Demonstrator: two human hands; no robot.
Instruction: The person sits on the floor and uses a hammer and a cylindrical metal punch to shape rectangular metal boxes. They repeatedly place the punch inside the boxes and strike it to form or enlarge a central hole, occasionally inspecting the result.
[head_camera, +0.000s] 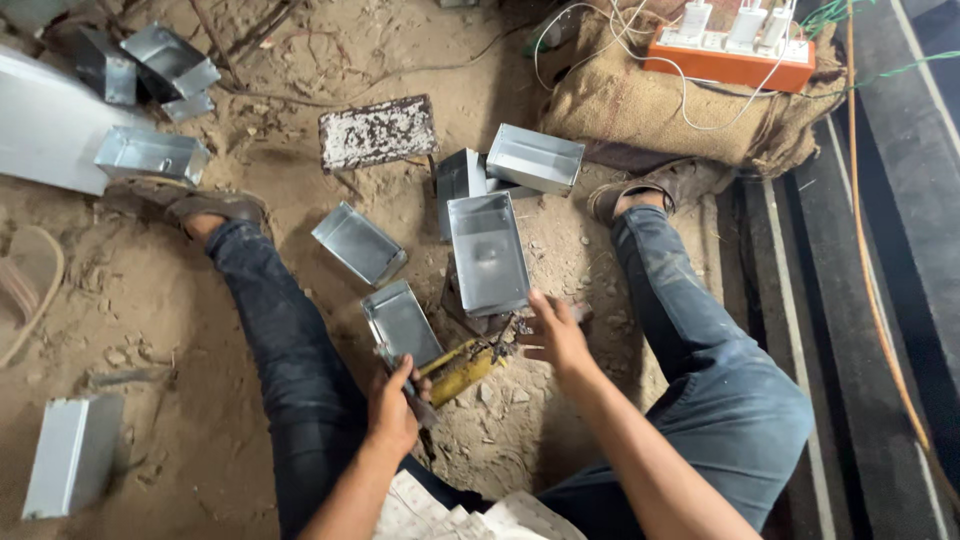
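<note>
Dirt floor (150, 300), sandy and littered with small stones; person seated on it, legs in dark jeans spread wide, camera looking down between them.

Left hand (392, 405) closed around the dark handle of a hand tool (410, 395), fingers wrapped tight; the tool's working end is too blurred to identify. The same hand sits at the near edge of a small open galvanised sheet-metal box (402, 322) lying between the legs. Whether the tool touches that box cannot be told.

Right hand (553, 335) open, fingers spread and slightly curled, holding nothing. Its fingertips are just at the near end of a larger upright metal box (488, 252) (contact not clear, motion blur). Between the two hands lies a yellow-bodied tool (462, 368) on the ground, dark metal parts at its far end.

Further out: another open box (359, 243) near the left knee, two more (535, 158) stacked beyond the upright one, and a rusty speckled metal plate (378, 132) behind them. Cluster of similar boxes (150, 155) at upper left, one closed box (72, 455) at lower left.

Upper right: burlap sack (640, 100) carrying an orange power strip (730, 60) with white plugs and cables.
</note>
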